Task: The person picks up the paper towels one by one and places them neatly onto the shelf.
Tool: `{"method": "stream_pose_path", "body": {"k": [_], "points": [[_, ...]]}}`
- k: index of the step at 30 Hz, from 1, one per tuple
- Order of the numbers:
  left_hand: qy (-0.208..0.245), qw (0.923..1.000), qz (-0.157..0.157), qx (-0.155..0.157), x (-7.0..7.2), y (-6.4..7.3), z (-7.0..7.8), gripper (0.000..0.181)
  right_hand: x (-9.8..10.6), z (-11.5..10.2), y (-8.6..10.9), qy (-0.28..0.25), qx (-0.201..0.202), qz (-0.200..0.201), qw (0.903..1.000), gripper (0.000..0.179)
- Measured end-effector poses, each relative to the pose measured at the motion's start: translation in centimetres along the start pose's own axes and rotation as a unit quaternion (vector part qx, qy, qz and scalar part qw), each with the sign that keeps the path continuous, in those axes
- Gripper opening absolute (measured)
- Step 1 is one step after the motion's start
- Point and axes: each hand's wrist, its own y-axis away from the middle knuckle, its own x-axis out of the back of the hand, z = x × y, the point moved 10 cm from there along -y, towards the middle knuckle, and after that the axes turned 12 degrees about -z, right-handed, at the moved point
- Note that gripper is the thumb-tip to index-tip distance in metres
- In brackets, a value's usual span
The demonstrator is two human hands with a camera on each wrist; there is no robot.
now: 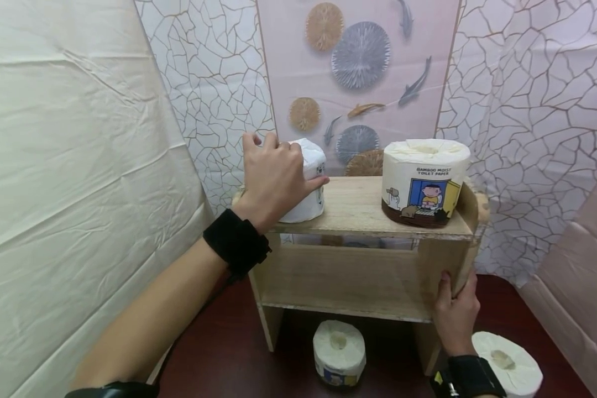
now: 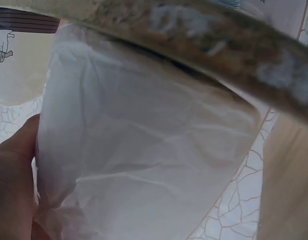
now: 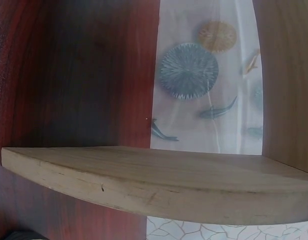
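My left hand (image 1: 276, 179) grips a white-wrapped toilet paper roll (image 1: 314, 160) at the left end of a wooden shelf's top board, thumb on its right side. In the left wrist view this roll (image 2: 144, 135) shows creased wrapping, partly covered by the shelf's edge (image 2: 204, 45). Lower down, my right hand (image 1: 457, 315) holds the right side panel of the two-tier shelf (image 1: 348, 282), thumb on its inner face. That panel (image 3: 144, 185) crosses the right wrist view, where the hand is out of frame. A printed toilet paper roll (image 1: 420, 182) stands upright at the top board's right end.
One toilet paper roll (image 1: 339, 351) stands on the dark red table (image 1: 204, 354) below the lower board. Another roll (image 1: 509, 365) sits by my right wrist. A patterned cloth (image 1: 219, 83) hangs behind, with pale cloth (image 1: 79, 166) along the left.
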Motion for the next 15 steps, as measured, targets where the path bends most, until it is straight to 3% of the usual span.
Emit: {"method": "stream_pose_path", "body": {"k": [6, 11, 15], "points": [[-0.003, 0.9991, 0.039, -0.017, 0.3, 0.7, -0.6, 0.078, -0.1, -0.1, -0.1, 0.0, -0.002, -0.003, 1.0, 0.056], [0.016, 0.9991, 0.028, -0.029, 0.1, 0.6, -1.2, 0.08, -0.1, -0.1, 0.0, 0.003, -0.014, -0.012, 0.9998, 0.055], [0.07, 0.9969, 0.012, -0.034, -0.2, 0.2, -1.9, 0.075, 0.0, 0.2, 0.1, 0.002, -0.032, -0.02, 0.9993, 0.054]]}}
